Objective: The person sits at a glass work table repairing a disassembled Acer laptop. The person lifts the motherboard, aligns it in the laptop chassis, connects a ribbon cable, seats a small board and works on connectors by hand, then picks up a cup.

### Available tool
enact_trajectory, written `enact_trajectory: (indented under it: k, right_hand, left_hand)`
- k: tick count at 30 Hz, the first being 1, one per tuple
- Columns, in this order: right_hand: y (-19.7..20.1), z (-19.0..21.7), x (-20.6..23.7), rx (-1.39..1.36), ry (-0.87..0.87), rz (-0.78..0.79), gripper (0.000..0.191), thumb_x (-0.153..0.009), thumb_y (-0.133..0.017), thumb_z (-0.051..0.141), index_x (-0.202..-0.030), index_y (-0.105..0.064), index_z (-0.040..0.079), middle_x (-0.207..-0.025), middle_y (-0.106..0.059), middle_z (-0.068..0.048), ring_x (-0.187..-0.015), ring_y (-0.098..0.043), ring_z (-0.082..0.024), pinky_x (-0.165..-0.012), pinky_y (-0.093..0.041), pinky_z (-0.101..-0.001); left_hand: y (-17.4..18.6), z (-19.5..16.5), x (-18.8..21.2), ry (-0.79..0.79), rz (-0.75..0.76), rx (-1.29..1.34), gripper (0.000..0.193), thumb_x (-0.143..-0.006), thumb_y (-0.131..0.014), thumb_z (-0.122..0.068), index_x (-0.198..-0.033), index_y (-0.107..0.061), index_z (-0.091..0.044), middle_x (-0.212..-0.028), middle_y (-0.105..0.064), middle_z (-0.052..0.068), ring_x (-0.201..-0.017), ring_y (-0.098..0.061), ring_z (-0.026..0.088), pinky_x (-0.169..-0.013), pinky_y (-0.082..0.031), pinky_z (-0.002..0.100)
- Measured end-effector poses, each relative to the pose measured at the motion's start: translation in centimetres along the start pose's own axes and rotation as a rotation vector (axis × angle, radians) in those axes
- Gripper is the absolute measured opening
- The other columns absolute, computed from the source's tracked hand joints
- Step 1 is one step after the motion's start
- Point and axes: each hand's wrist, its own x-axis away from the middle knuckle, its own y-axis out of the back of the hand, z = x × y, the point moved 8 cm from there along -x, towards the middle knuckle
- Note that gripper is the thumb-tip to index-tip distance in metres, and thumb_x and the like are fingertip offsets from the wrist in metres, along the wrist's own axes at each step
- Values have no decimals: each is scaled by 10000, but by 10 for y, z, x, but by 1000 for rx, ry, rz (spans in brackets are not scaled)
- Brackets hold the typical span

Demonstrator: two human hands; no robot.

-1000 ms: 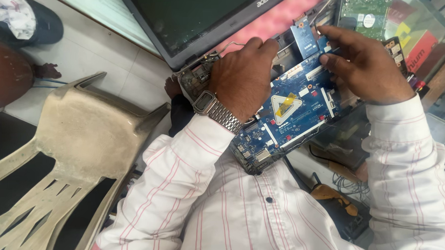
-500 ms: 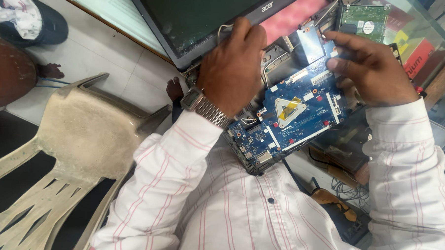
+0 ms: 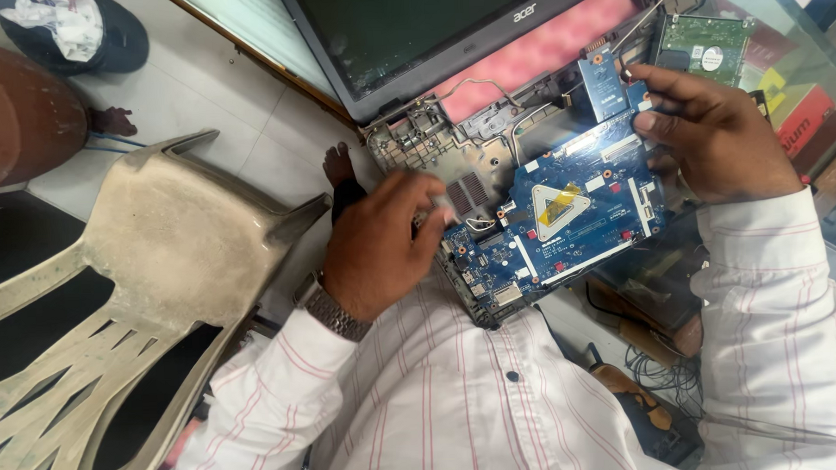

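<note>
Since the earlier frames the left hand (image 3: 377, 250) has slid off the middle of the blue motherboard (image 3: 566, 216) and now sits at the board's lower-left edge; the board, once half covered, shows nearly its whole face. That hand's fingers (image 3: 427, 227) are curled and bunched close together against the board's left end; they are blurred, so whether they pinch anything cannot be told. A metal wristwatch (image 3: 333, 312) circles the wrist below the board's left corner.

On the board's right side the right hand (image 3: 716, 137) has stayed, its fingers (image 3: 659, 95) spread narrow and pressed on the upper-right edge, holding the board there beside a small blue daughter card (image 3: 603, 82).

The motherboard lies tilted inside the opened grey laptop base (image 3: 433, 137), a yellow triangular sticker at its centre. Above the board stands the laptop's dark screen (image 3: 411, 22), with a pink foam sheet (image 3: 541, 50) lying between screen and board. A bare hard drive (image 3: 703, 44) sits above the board's right corner, on the glass bench (image 3: 792, 55). Well left of the board stands a worn beige plastic chair (image 3: 132, 273) on the tiled floor (image 3: 219, 112).
</note>
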Motion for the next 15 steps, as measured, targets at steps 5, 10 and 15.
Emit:
enact_trajectory:
  k: [5,10,15]
  right_hand:
    - [-2,-1,-2,-36,12,26,480,-1024,-562,-29,-1499,-582,27,-1202,-704,-22,-887,-638,-55,-655,-499,-192]
    - [-3,-3,-2,-71,-10,51,473,-1035,-570,-1,-1507,-569,32,-1185,-703,-18,-884,-644,-50,-667,-502,-195]
    - [-3,-4,-1,-72,-5,59,494,-1020,-575,8,-1513,-566,37,-1184,-705,-8,-874,-642,-47,-660,-497,-198]
  left_hand:
    - [-24,9,20,30,90,-21,236,-924,-711,-183,-1126,-641,-82,-1017,-663,99,-845,-712,284,-697,-566,414]
    - [-33,20,23,87,135,-65,173,-918,-704,-217,-1004,-632,-86,-977,-646,89,-800,-698,292,-691,-557,429]
    - [-36,23,20,99,124,-51,102,-949,-658,-185,-963,-632,-87,-957,-676,79,-821,-697,302,-711,-549,441]
